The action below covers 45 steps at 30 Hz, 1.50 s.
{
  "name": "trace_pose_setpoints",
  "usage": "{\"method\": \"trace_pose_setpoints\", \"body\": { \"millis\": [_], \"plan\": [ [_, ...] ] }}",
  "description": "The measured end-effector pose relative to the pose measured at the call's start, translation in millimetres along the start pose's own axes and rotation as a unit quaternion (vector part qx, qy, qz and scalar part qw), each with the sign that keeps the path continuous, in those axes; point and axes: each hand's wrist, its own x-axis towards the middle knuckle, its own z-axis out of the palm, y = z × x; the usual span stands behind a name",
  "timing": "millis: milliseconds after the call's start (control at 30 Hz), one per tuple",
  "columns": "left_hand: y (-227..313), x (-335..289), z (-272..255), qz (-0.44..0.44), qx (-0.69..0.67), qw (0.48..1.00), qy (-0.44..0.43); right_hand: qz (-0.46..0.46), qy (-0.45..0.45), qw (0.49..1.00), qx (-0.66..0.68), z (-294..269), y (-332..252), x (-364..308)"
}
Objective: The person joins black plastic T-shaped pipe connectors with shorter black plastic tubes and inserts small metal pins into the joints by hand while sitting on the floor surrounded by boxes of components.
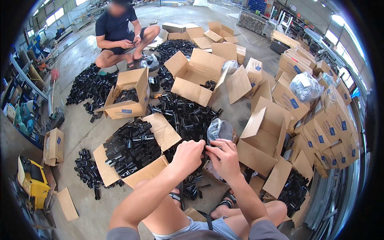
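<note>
My left hand (188,155) is closed, its knuckles turned up, in front of my chest. Right beside it, my right hand (225,158) pinches with thumb and forefinger, and the two hands meet. Whatever lies between their fingers is too small and hidden to name. Below and behind them spreads a heap of short black tube-like parts (186,116). An opened cardboard box (107,164) full of similar black parts stands left of my left hand. A clear plastic bag (214,130) lies just beyond my right hand, next to a dark rounded thing (226,130).
Across the floor a person (120,36) sits cross-legged, hands together, near another black heap (90,86). Open cardboard boxes stand ahead (196,74) and at right (262,138). Stacked cartons (324,124) and long metal profiles (340,192) line the right side. A yellow case (34,182) stands left.
</note>
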Motion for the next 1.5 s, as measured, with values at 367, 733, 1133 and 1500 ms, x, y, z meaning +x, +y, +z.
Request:
{"method": "trace_pose_setpoints", "body": {
  "millis": [367,733,1133,1500],
  "plan": [
    [4.5,-0.1,3.9,0.012,0.015,1.0,0.001,0.038,-0.016,0.998,0.043,-11.0,-6.4,6.2],
    [7.3,0.7,-1.8,0.017,0.022,0.999,0.019,0.024,-0.129,0.99,0.056,-21.0,-1.0,29.7],
    [-1.7,1.7,-9.7,0.017,-0.006,0.996,0.085,-0.087,-0.082,0.993,0.024,-14.5,-0.4,38.1],
    [0.4,-2.9,-15.8,-0.033,-0.088,0.995,0.037,0.061,-0.034,0.979,0.194,-9.5,8.1,24.3]
  ]
}}
